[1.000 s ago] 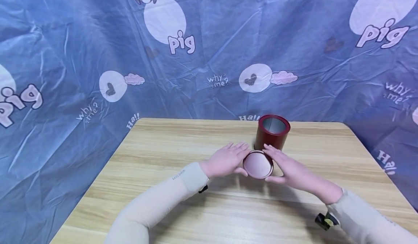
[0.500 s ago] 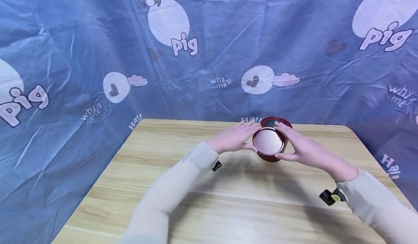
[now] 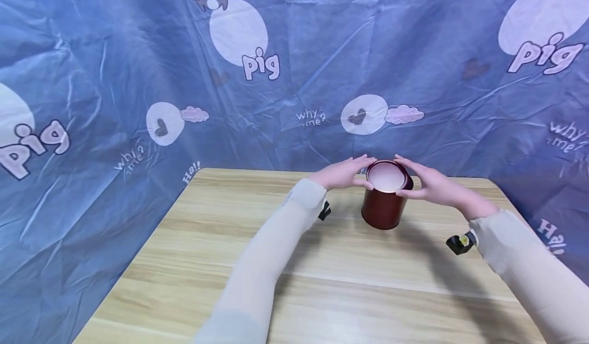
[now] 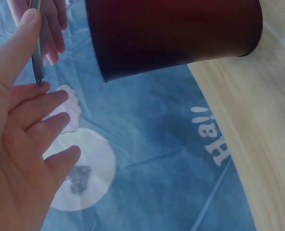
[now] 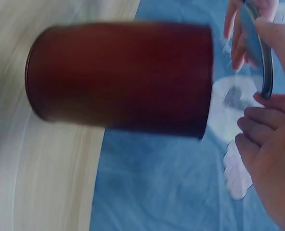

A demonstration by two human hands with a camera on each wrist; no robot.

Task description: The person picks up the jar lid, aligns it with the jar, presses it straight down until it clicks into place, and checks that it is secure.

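A round lid [image 3: 386, 176] with a raised rim is held between both hands over a dark red can [image 3: 383, 211]. The can stands upright on the table. My left hand [image 3: 346, 174] pinches the lid's left edge between thumb and fingers, and my right hand [image 3: 428, 183] pinches the right edge. In the left wrist view, a gap separates the lid [image 4: 37, 53] from the rim of the can [image 4: 176, 33]. The right wrist view also has the lid [image 5: 266, 62] apart from the can [image 5: 123, 77] and tilted slightly. From the head, the lid covers most of the can's mouth.
The light wooden table [image 3: 207, 221] spreads out to the left and front of the can. Behind its far edge hangs a blue printed cloth [image 3: 294, 78]. Small black wrist cameras, such as the right camera [image 3: 460, 243], sit under the sleeves.
Both hands have carried the lid away from the body and to the right, from in front of the can to above it. The can's open mouth was visible before and is now mostly covered.
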